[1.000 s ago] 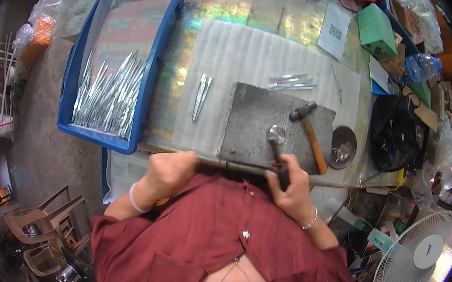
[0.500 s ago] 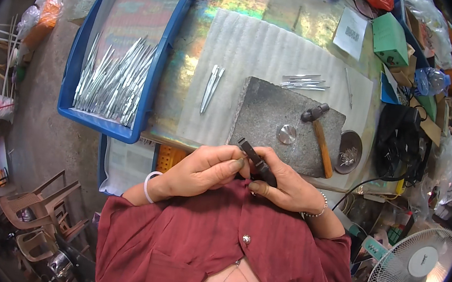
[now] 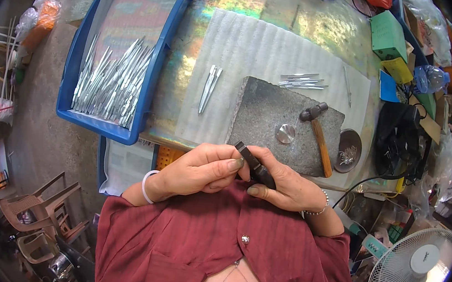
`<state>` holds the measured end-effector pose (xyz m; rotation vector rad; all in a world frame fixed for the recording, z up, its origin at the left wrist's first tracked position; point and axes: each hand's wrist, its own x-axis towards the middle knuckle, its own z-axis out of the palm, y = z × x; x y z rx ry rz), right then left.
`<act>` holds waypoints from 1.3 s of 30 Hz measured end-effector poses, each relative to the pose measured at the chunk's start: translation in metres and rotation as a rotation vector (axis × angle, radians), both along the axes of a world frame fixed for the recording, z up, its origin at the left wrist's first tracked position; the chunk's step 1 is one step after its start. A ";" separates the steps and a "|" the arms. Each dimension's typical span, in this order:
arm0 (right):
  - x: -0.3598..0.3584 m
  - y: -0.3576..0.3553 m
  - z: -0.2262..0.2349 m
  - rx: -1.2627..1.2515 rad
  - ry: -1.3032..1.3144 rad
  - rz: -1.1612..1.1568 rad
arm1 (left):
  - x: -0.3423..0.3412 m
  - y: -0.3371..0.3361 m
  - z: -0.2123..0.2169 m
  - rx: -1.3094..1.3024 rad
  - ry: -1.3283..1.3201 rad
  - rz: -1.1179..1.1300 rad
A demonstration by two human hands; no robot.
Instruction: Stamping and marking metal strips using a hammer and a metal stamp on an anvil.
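Note:
My right hand (image 3: 285,187) is wrapped round a dark, narrow tool (image 3: 256,167), its exact kind unclear, close to my chest above the table's near edge. Beside the tool's upper end, my left hand (image 3: 206,166) is closed in a pinch; whatever lies between its fingertips is hidden. Just beyond my hands is a grey stone block (image 3: 257,111) bearing a round metal disc (image 3: 285,133) and a hammer (image 3: 318,135) with a wooden handle. Slim silvery metal pieces (image 3: 302,83) lie behind the block, and a few more metal pieces (image 3: 209,90) are to its left.
A blue tray (image 3: 159,66) full of similar metal pieces (image 3: 115,84) stands at left. White foam sheeting (image 3: 231,47) covers part of the table. Right of the block sits a dark bowl (image 3: 356,147) of small bits. A green box (image 3: 388,36) and a fan (image 3: 415,268) are farther right.
My hands stay together, with the dark tool shifted slightly left. The white printed sheet at the back right is gone from its spot, and a yellow piece now shows below the green box.

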<state>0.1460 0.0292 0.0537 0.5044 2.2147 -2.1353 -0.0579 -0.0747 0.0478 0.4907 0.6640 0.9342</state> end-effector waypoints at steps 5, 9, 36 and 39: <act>-0.005 0.002 0.009 0.013 -0.057 0.046 | -0.003 0.000 0.002 -0.025 0.025 -0.024; -0.004 0.001 0.006 0.024 -0.060 0.058 | -0.005 0.001 0.006 -0.061 0.011 -0.046; -0.130 0.246 -0.057 1.111 -0.450 0.048 | -0.049 0.011 -0.007 -0.013 0.187 0.518; -0.178 0.302 -0.065 1.127 -0.259 0.127 | -0.066 0.012 -0.011 -0.055 0.192 0.562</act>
